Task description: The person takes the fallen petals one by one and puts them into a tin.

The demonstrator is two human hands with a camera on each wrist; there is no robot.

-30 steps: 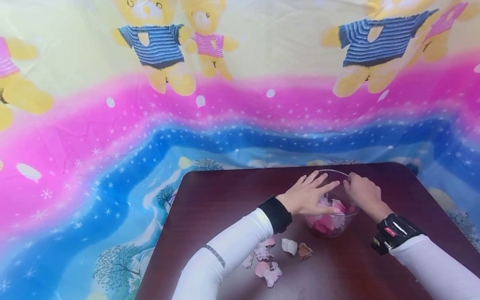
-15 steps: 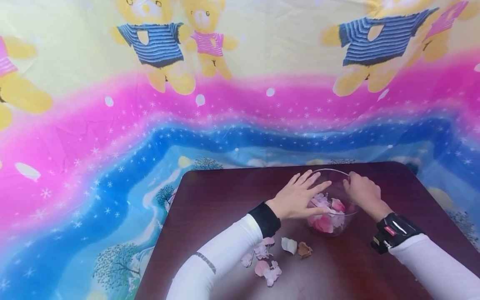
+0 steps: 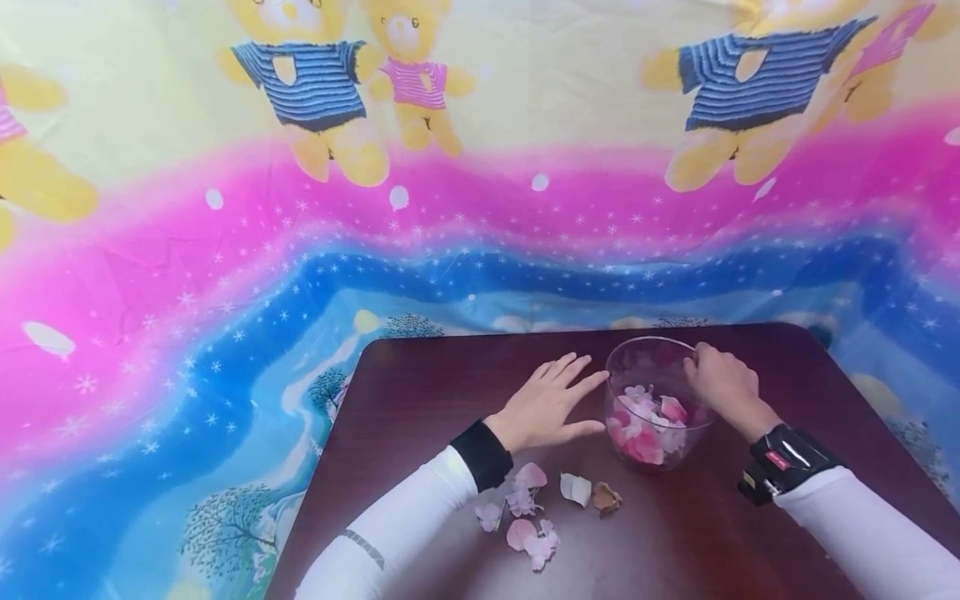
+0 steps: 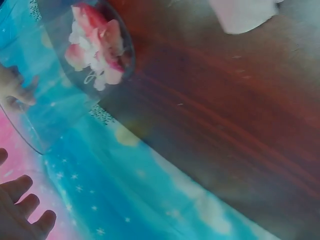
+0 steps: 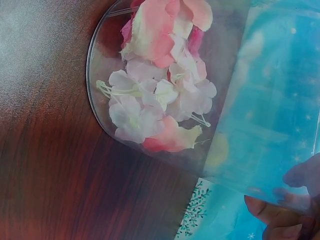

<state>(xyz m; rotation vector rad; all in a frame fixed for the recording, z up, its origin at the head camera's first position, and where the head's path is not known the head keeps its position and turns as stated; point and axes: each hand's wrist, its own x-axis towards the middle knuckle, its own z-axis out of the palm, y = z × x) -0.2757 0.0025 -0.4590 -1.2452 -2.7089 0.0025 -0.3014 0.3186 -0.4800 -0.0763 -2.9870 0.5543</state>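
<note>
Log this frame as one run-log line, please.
left hand: open, beside glass bowl, apart | right hand: grips bowl rim | bowl: petals inside | loose petals: on table

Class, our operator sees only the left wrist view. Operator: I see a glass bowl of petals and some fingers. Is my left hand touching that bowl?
Observer: No. In the head view the left hand lies open on the table, just beside the glass bowl.
Operator: Whose fingers are at the bowl's far side?
Observer: The right hand grips the rim there.
Operator: Any petals outside the bowl?
Observer: Yes, loose petals lie on the table near the left forearm, along with a brownish one.
</note>
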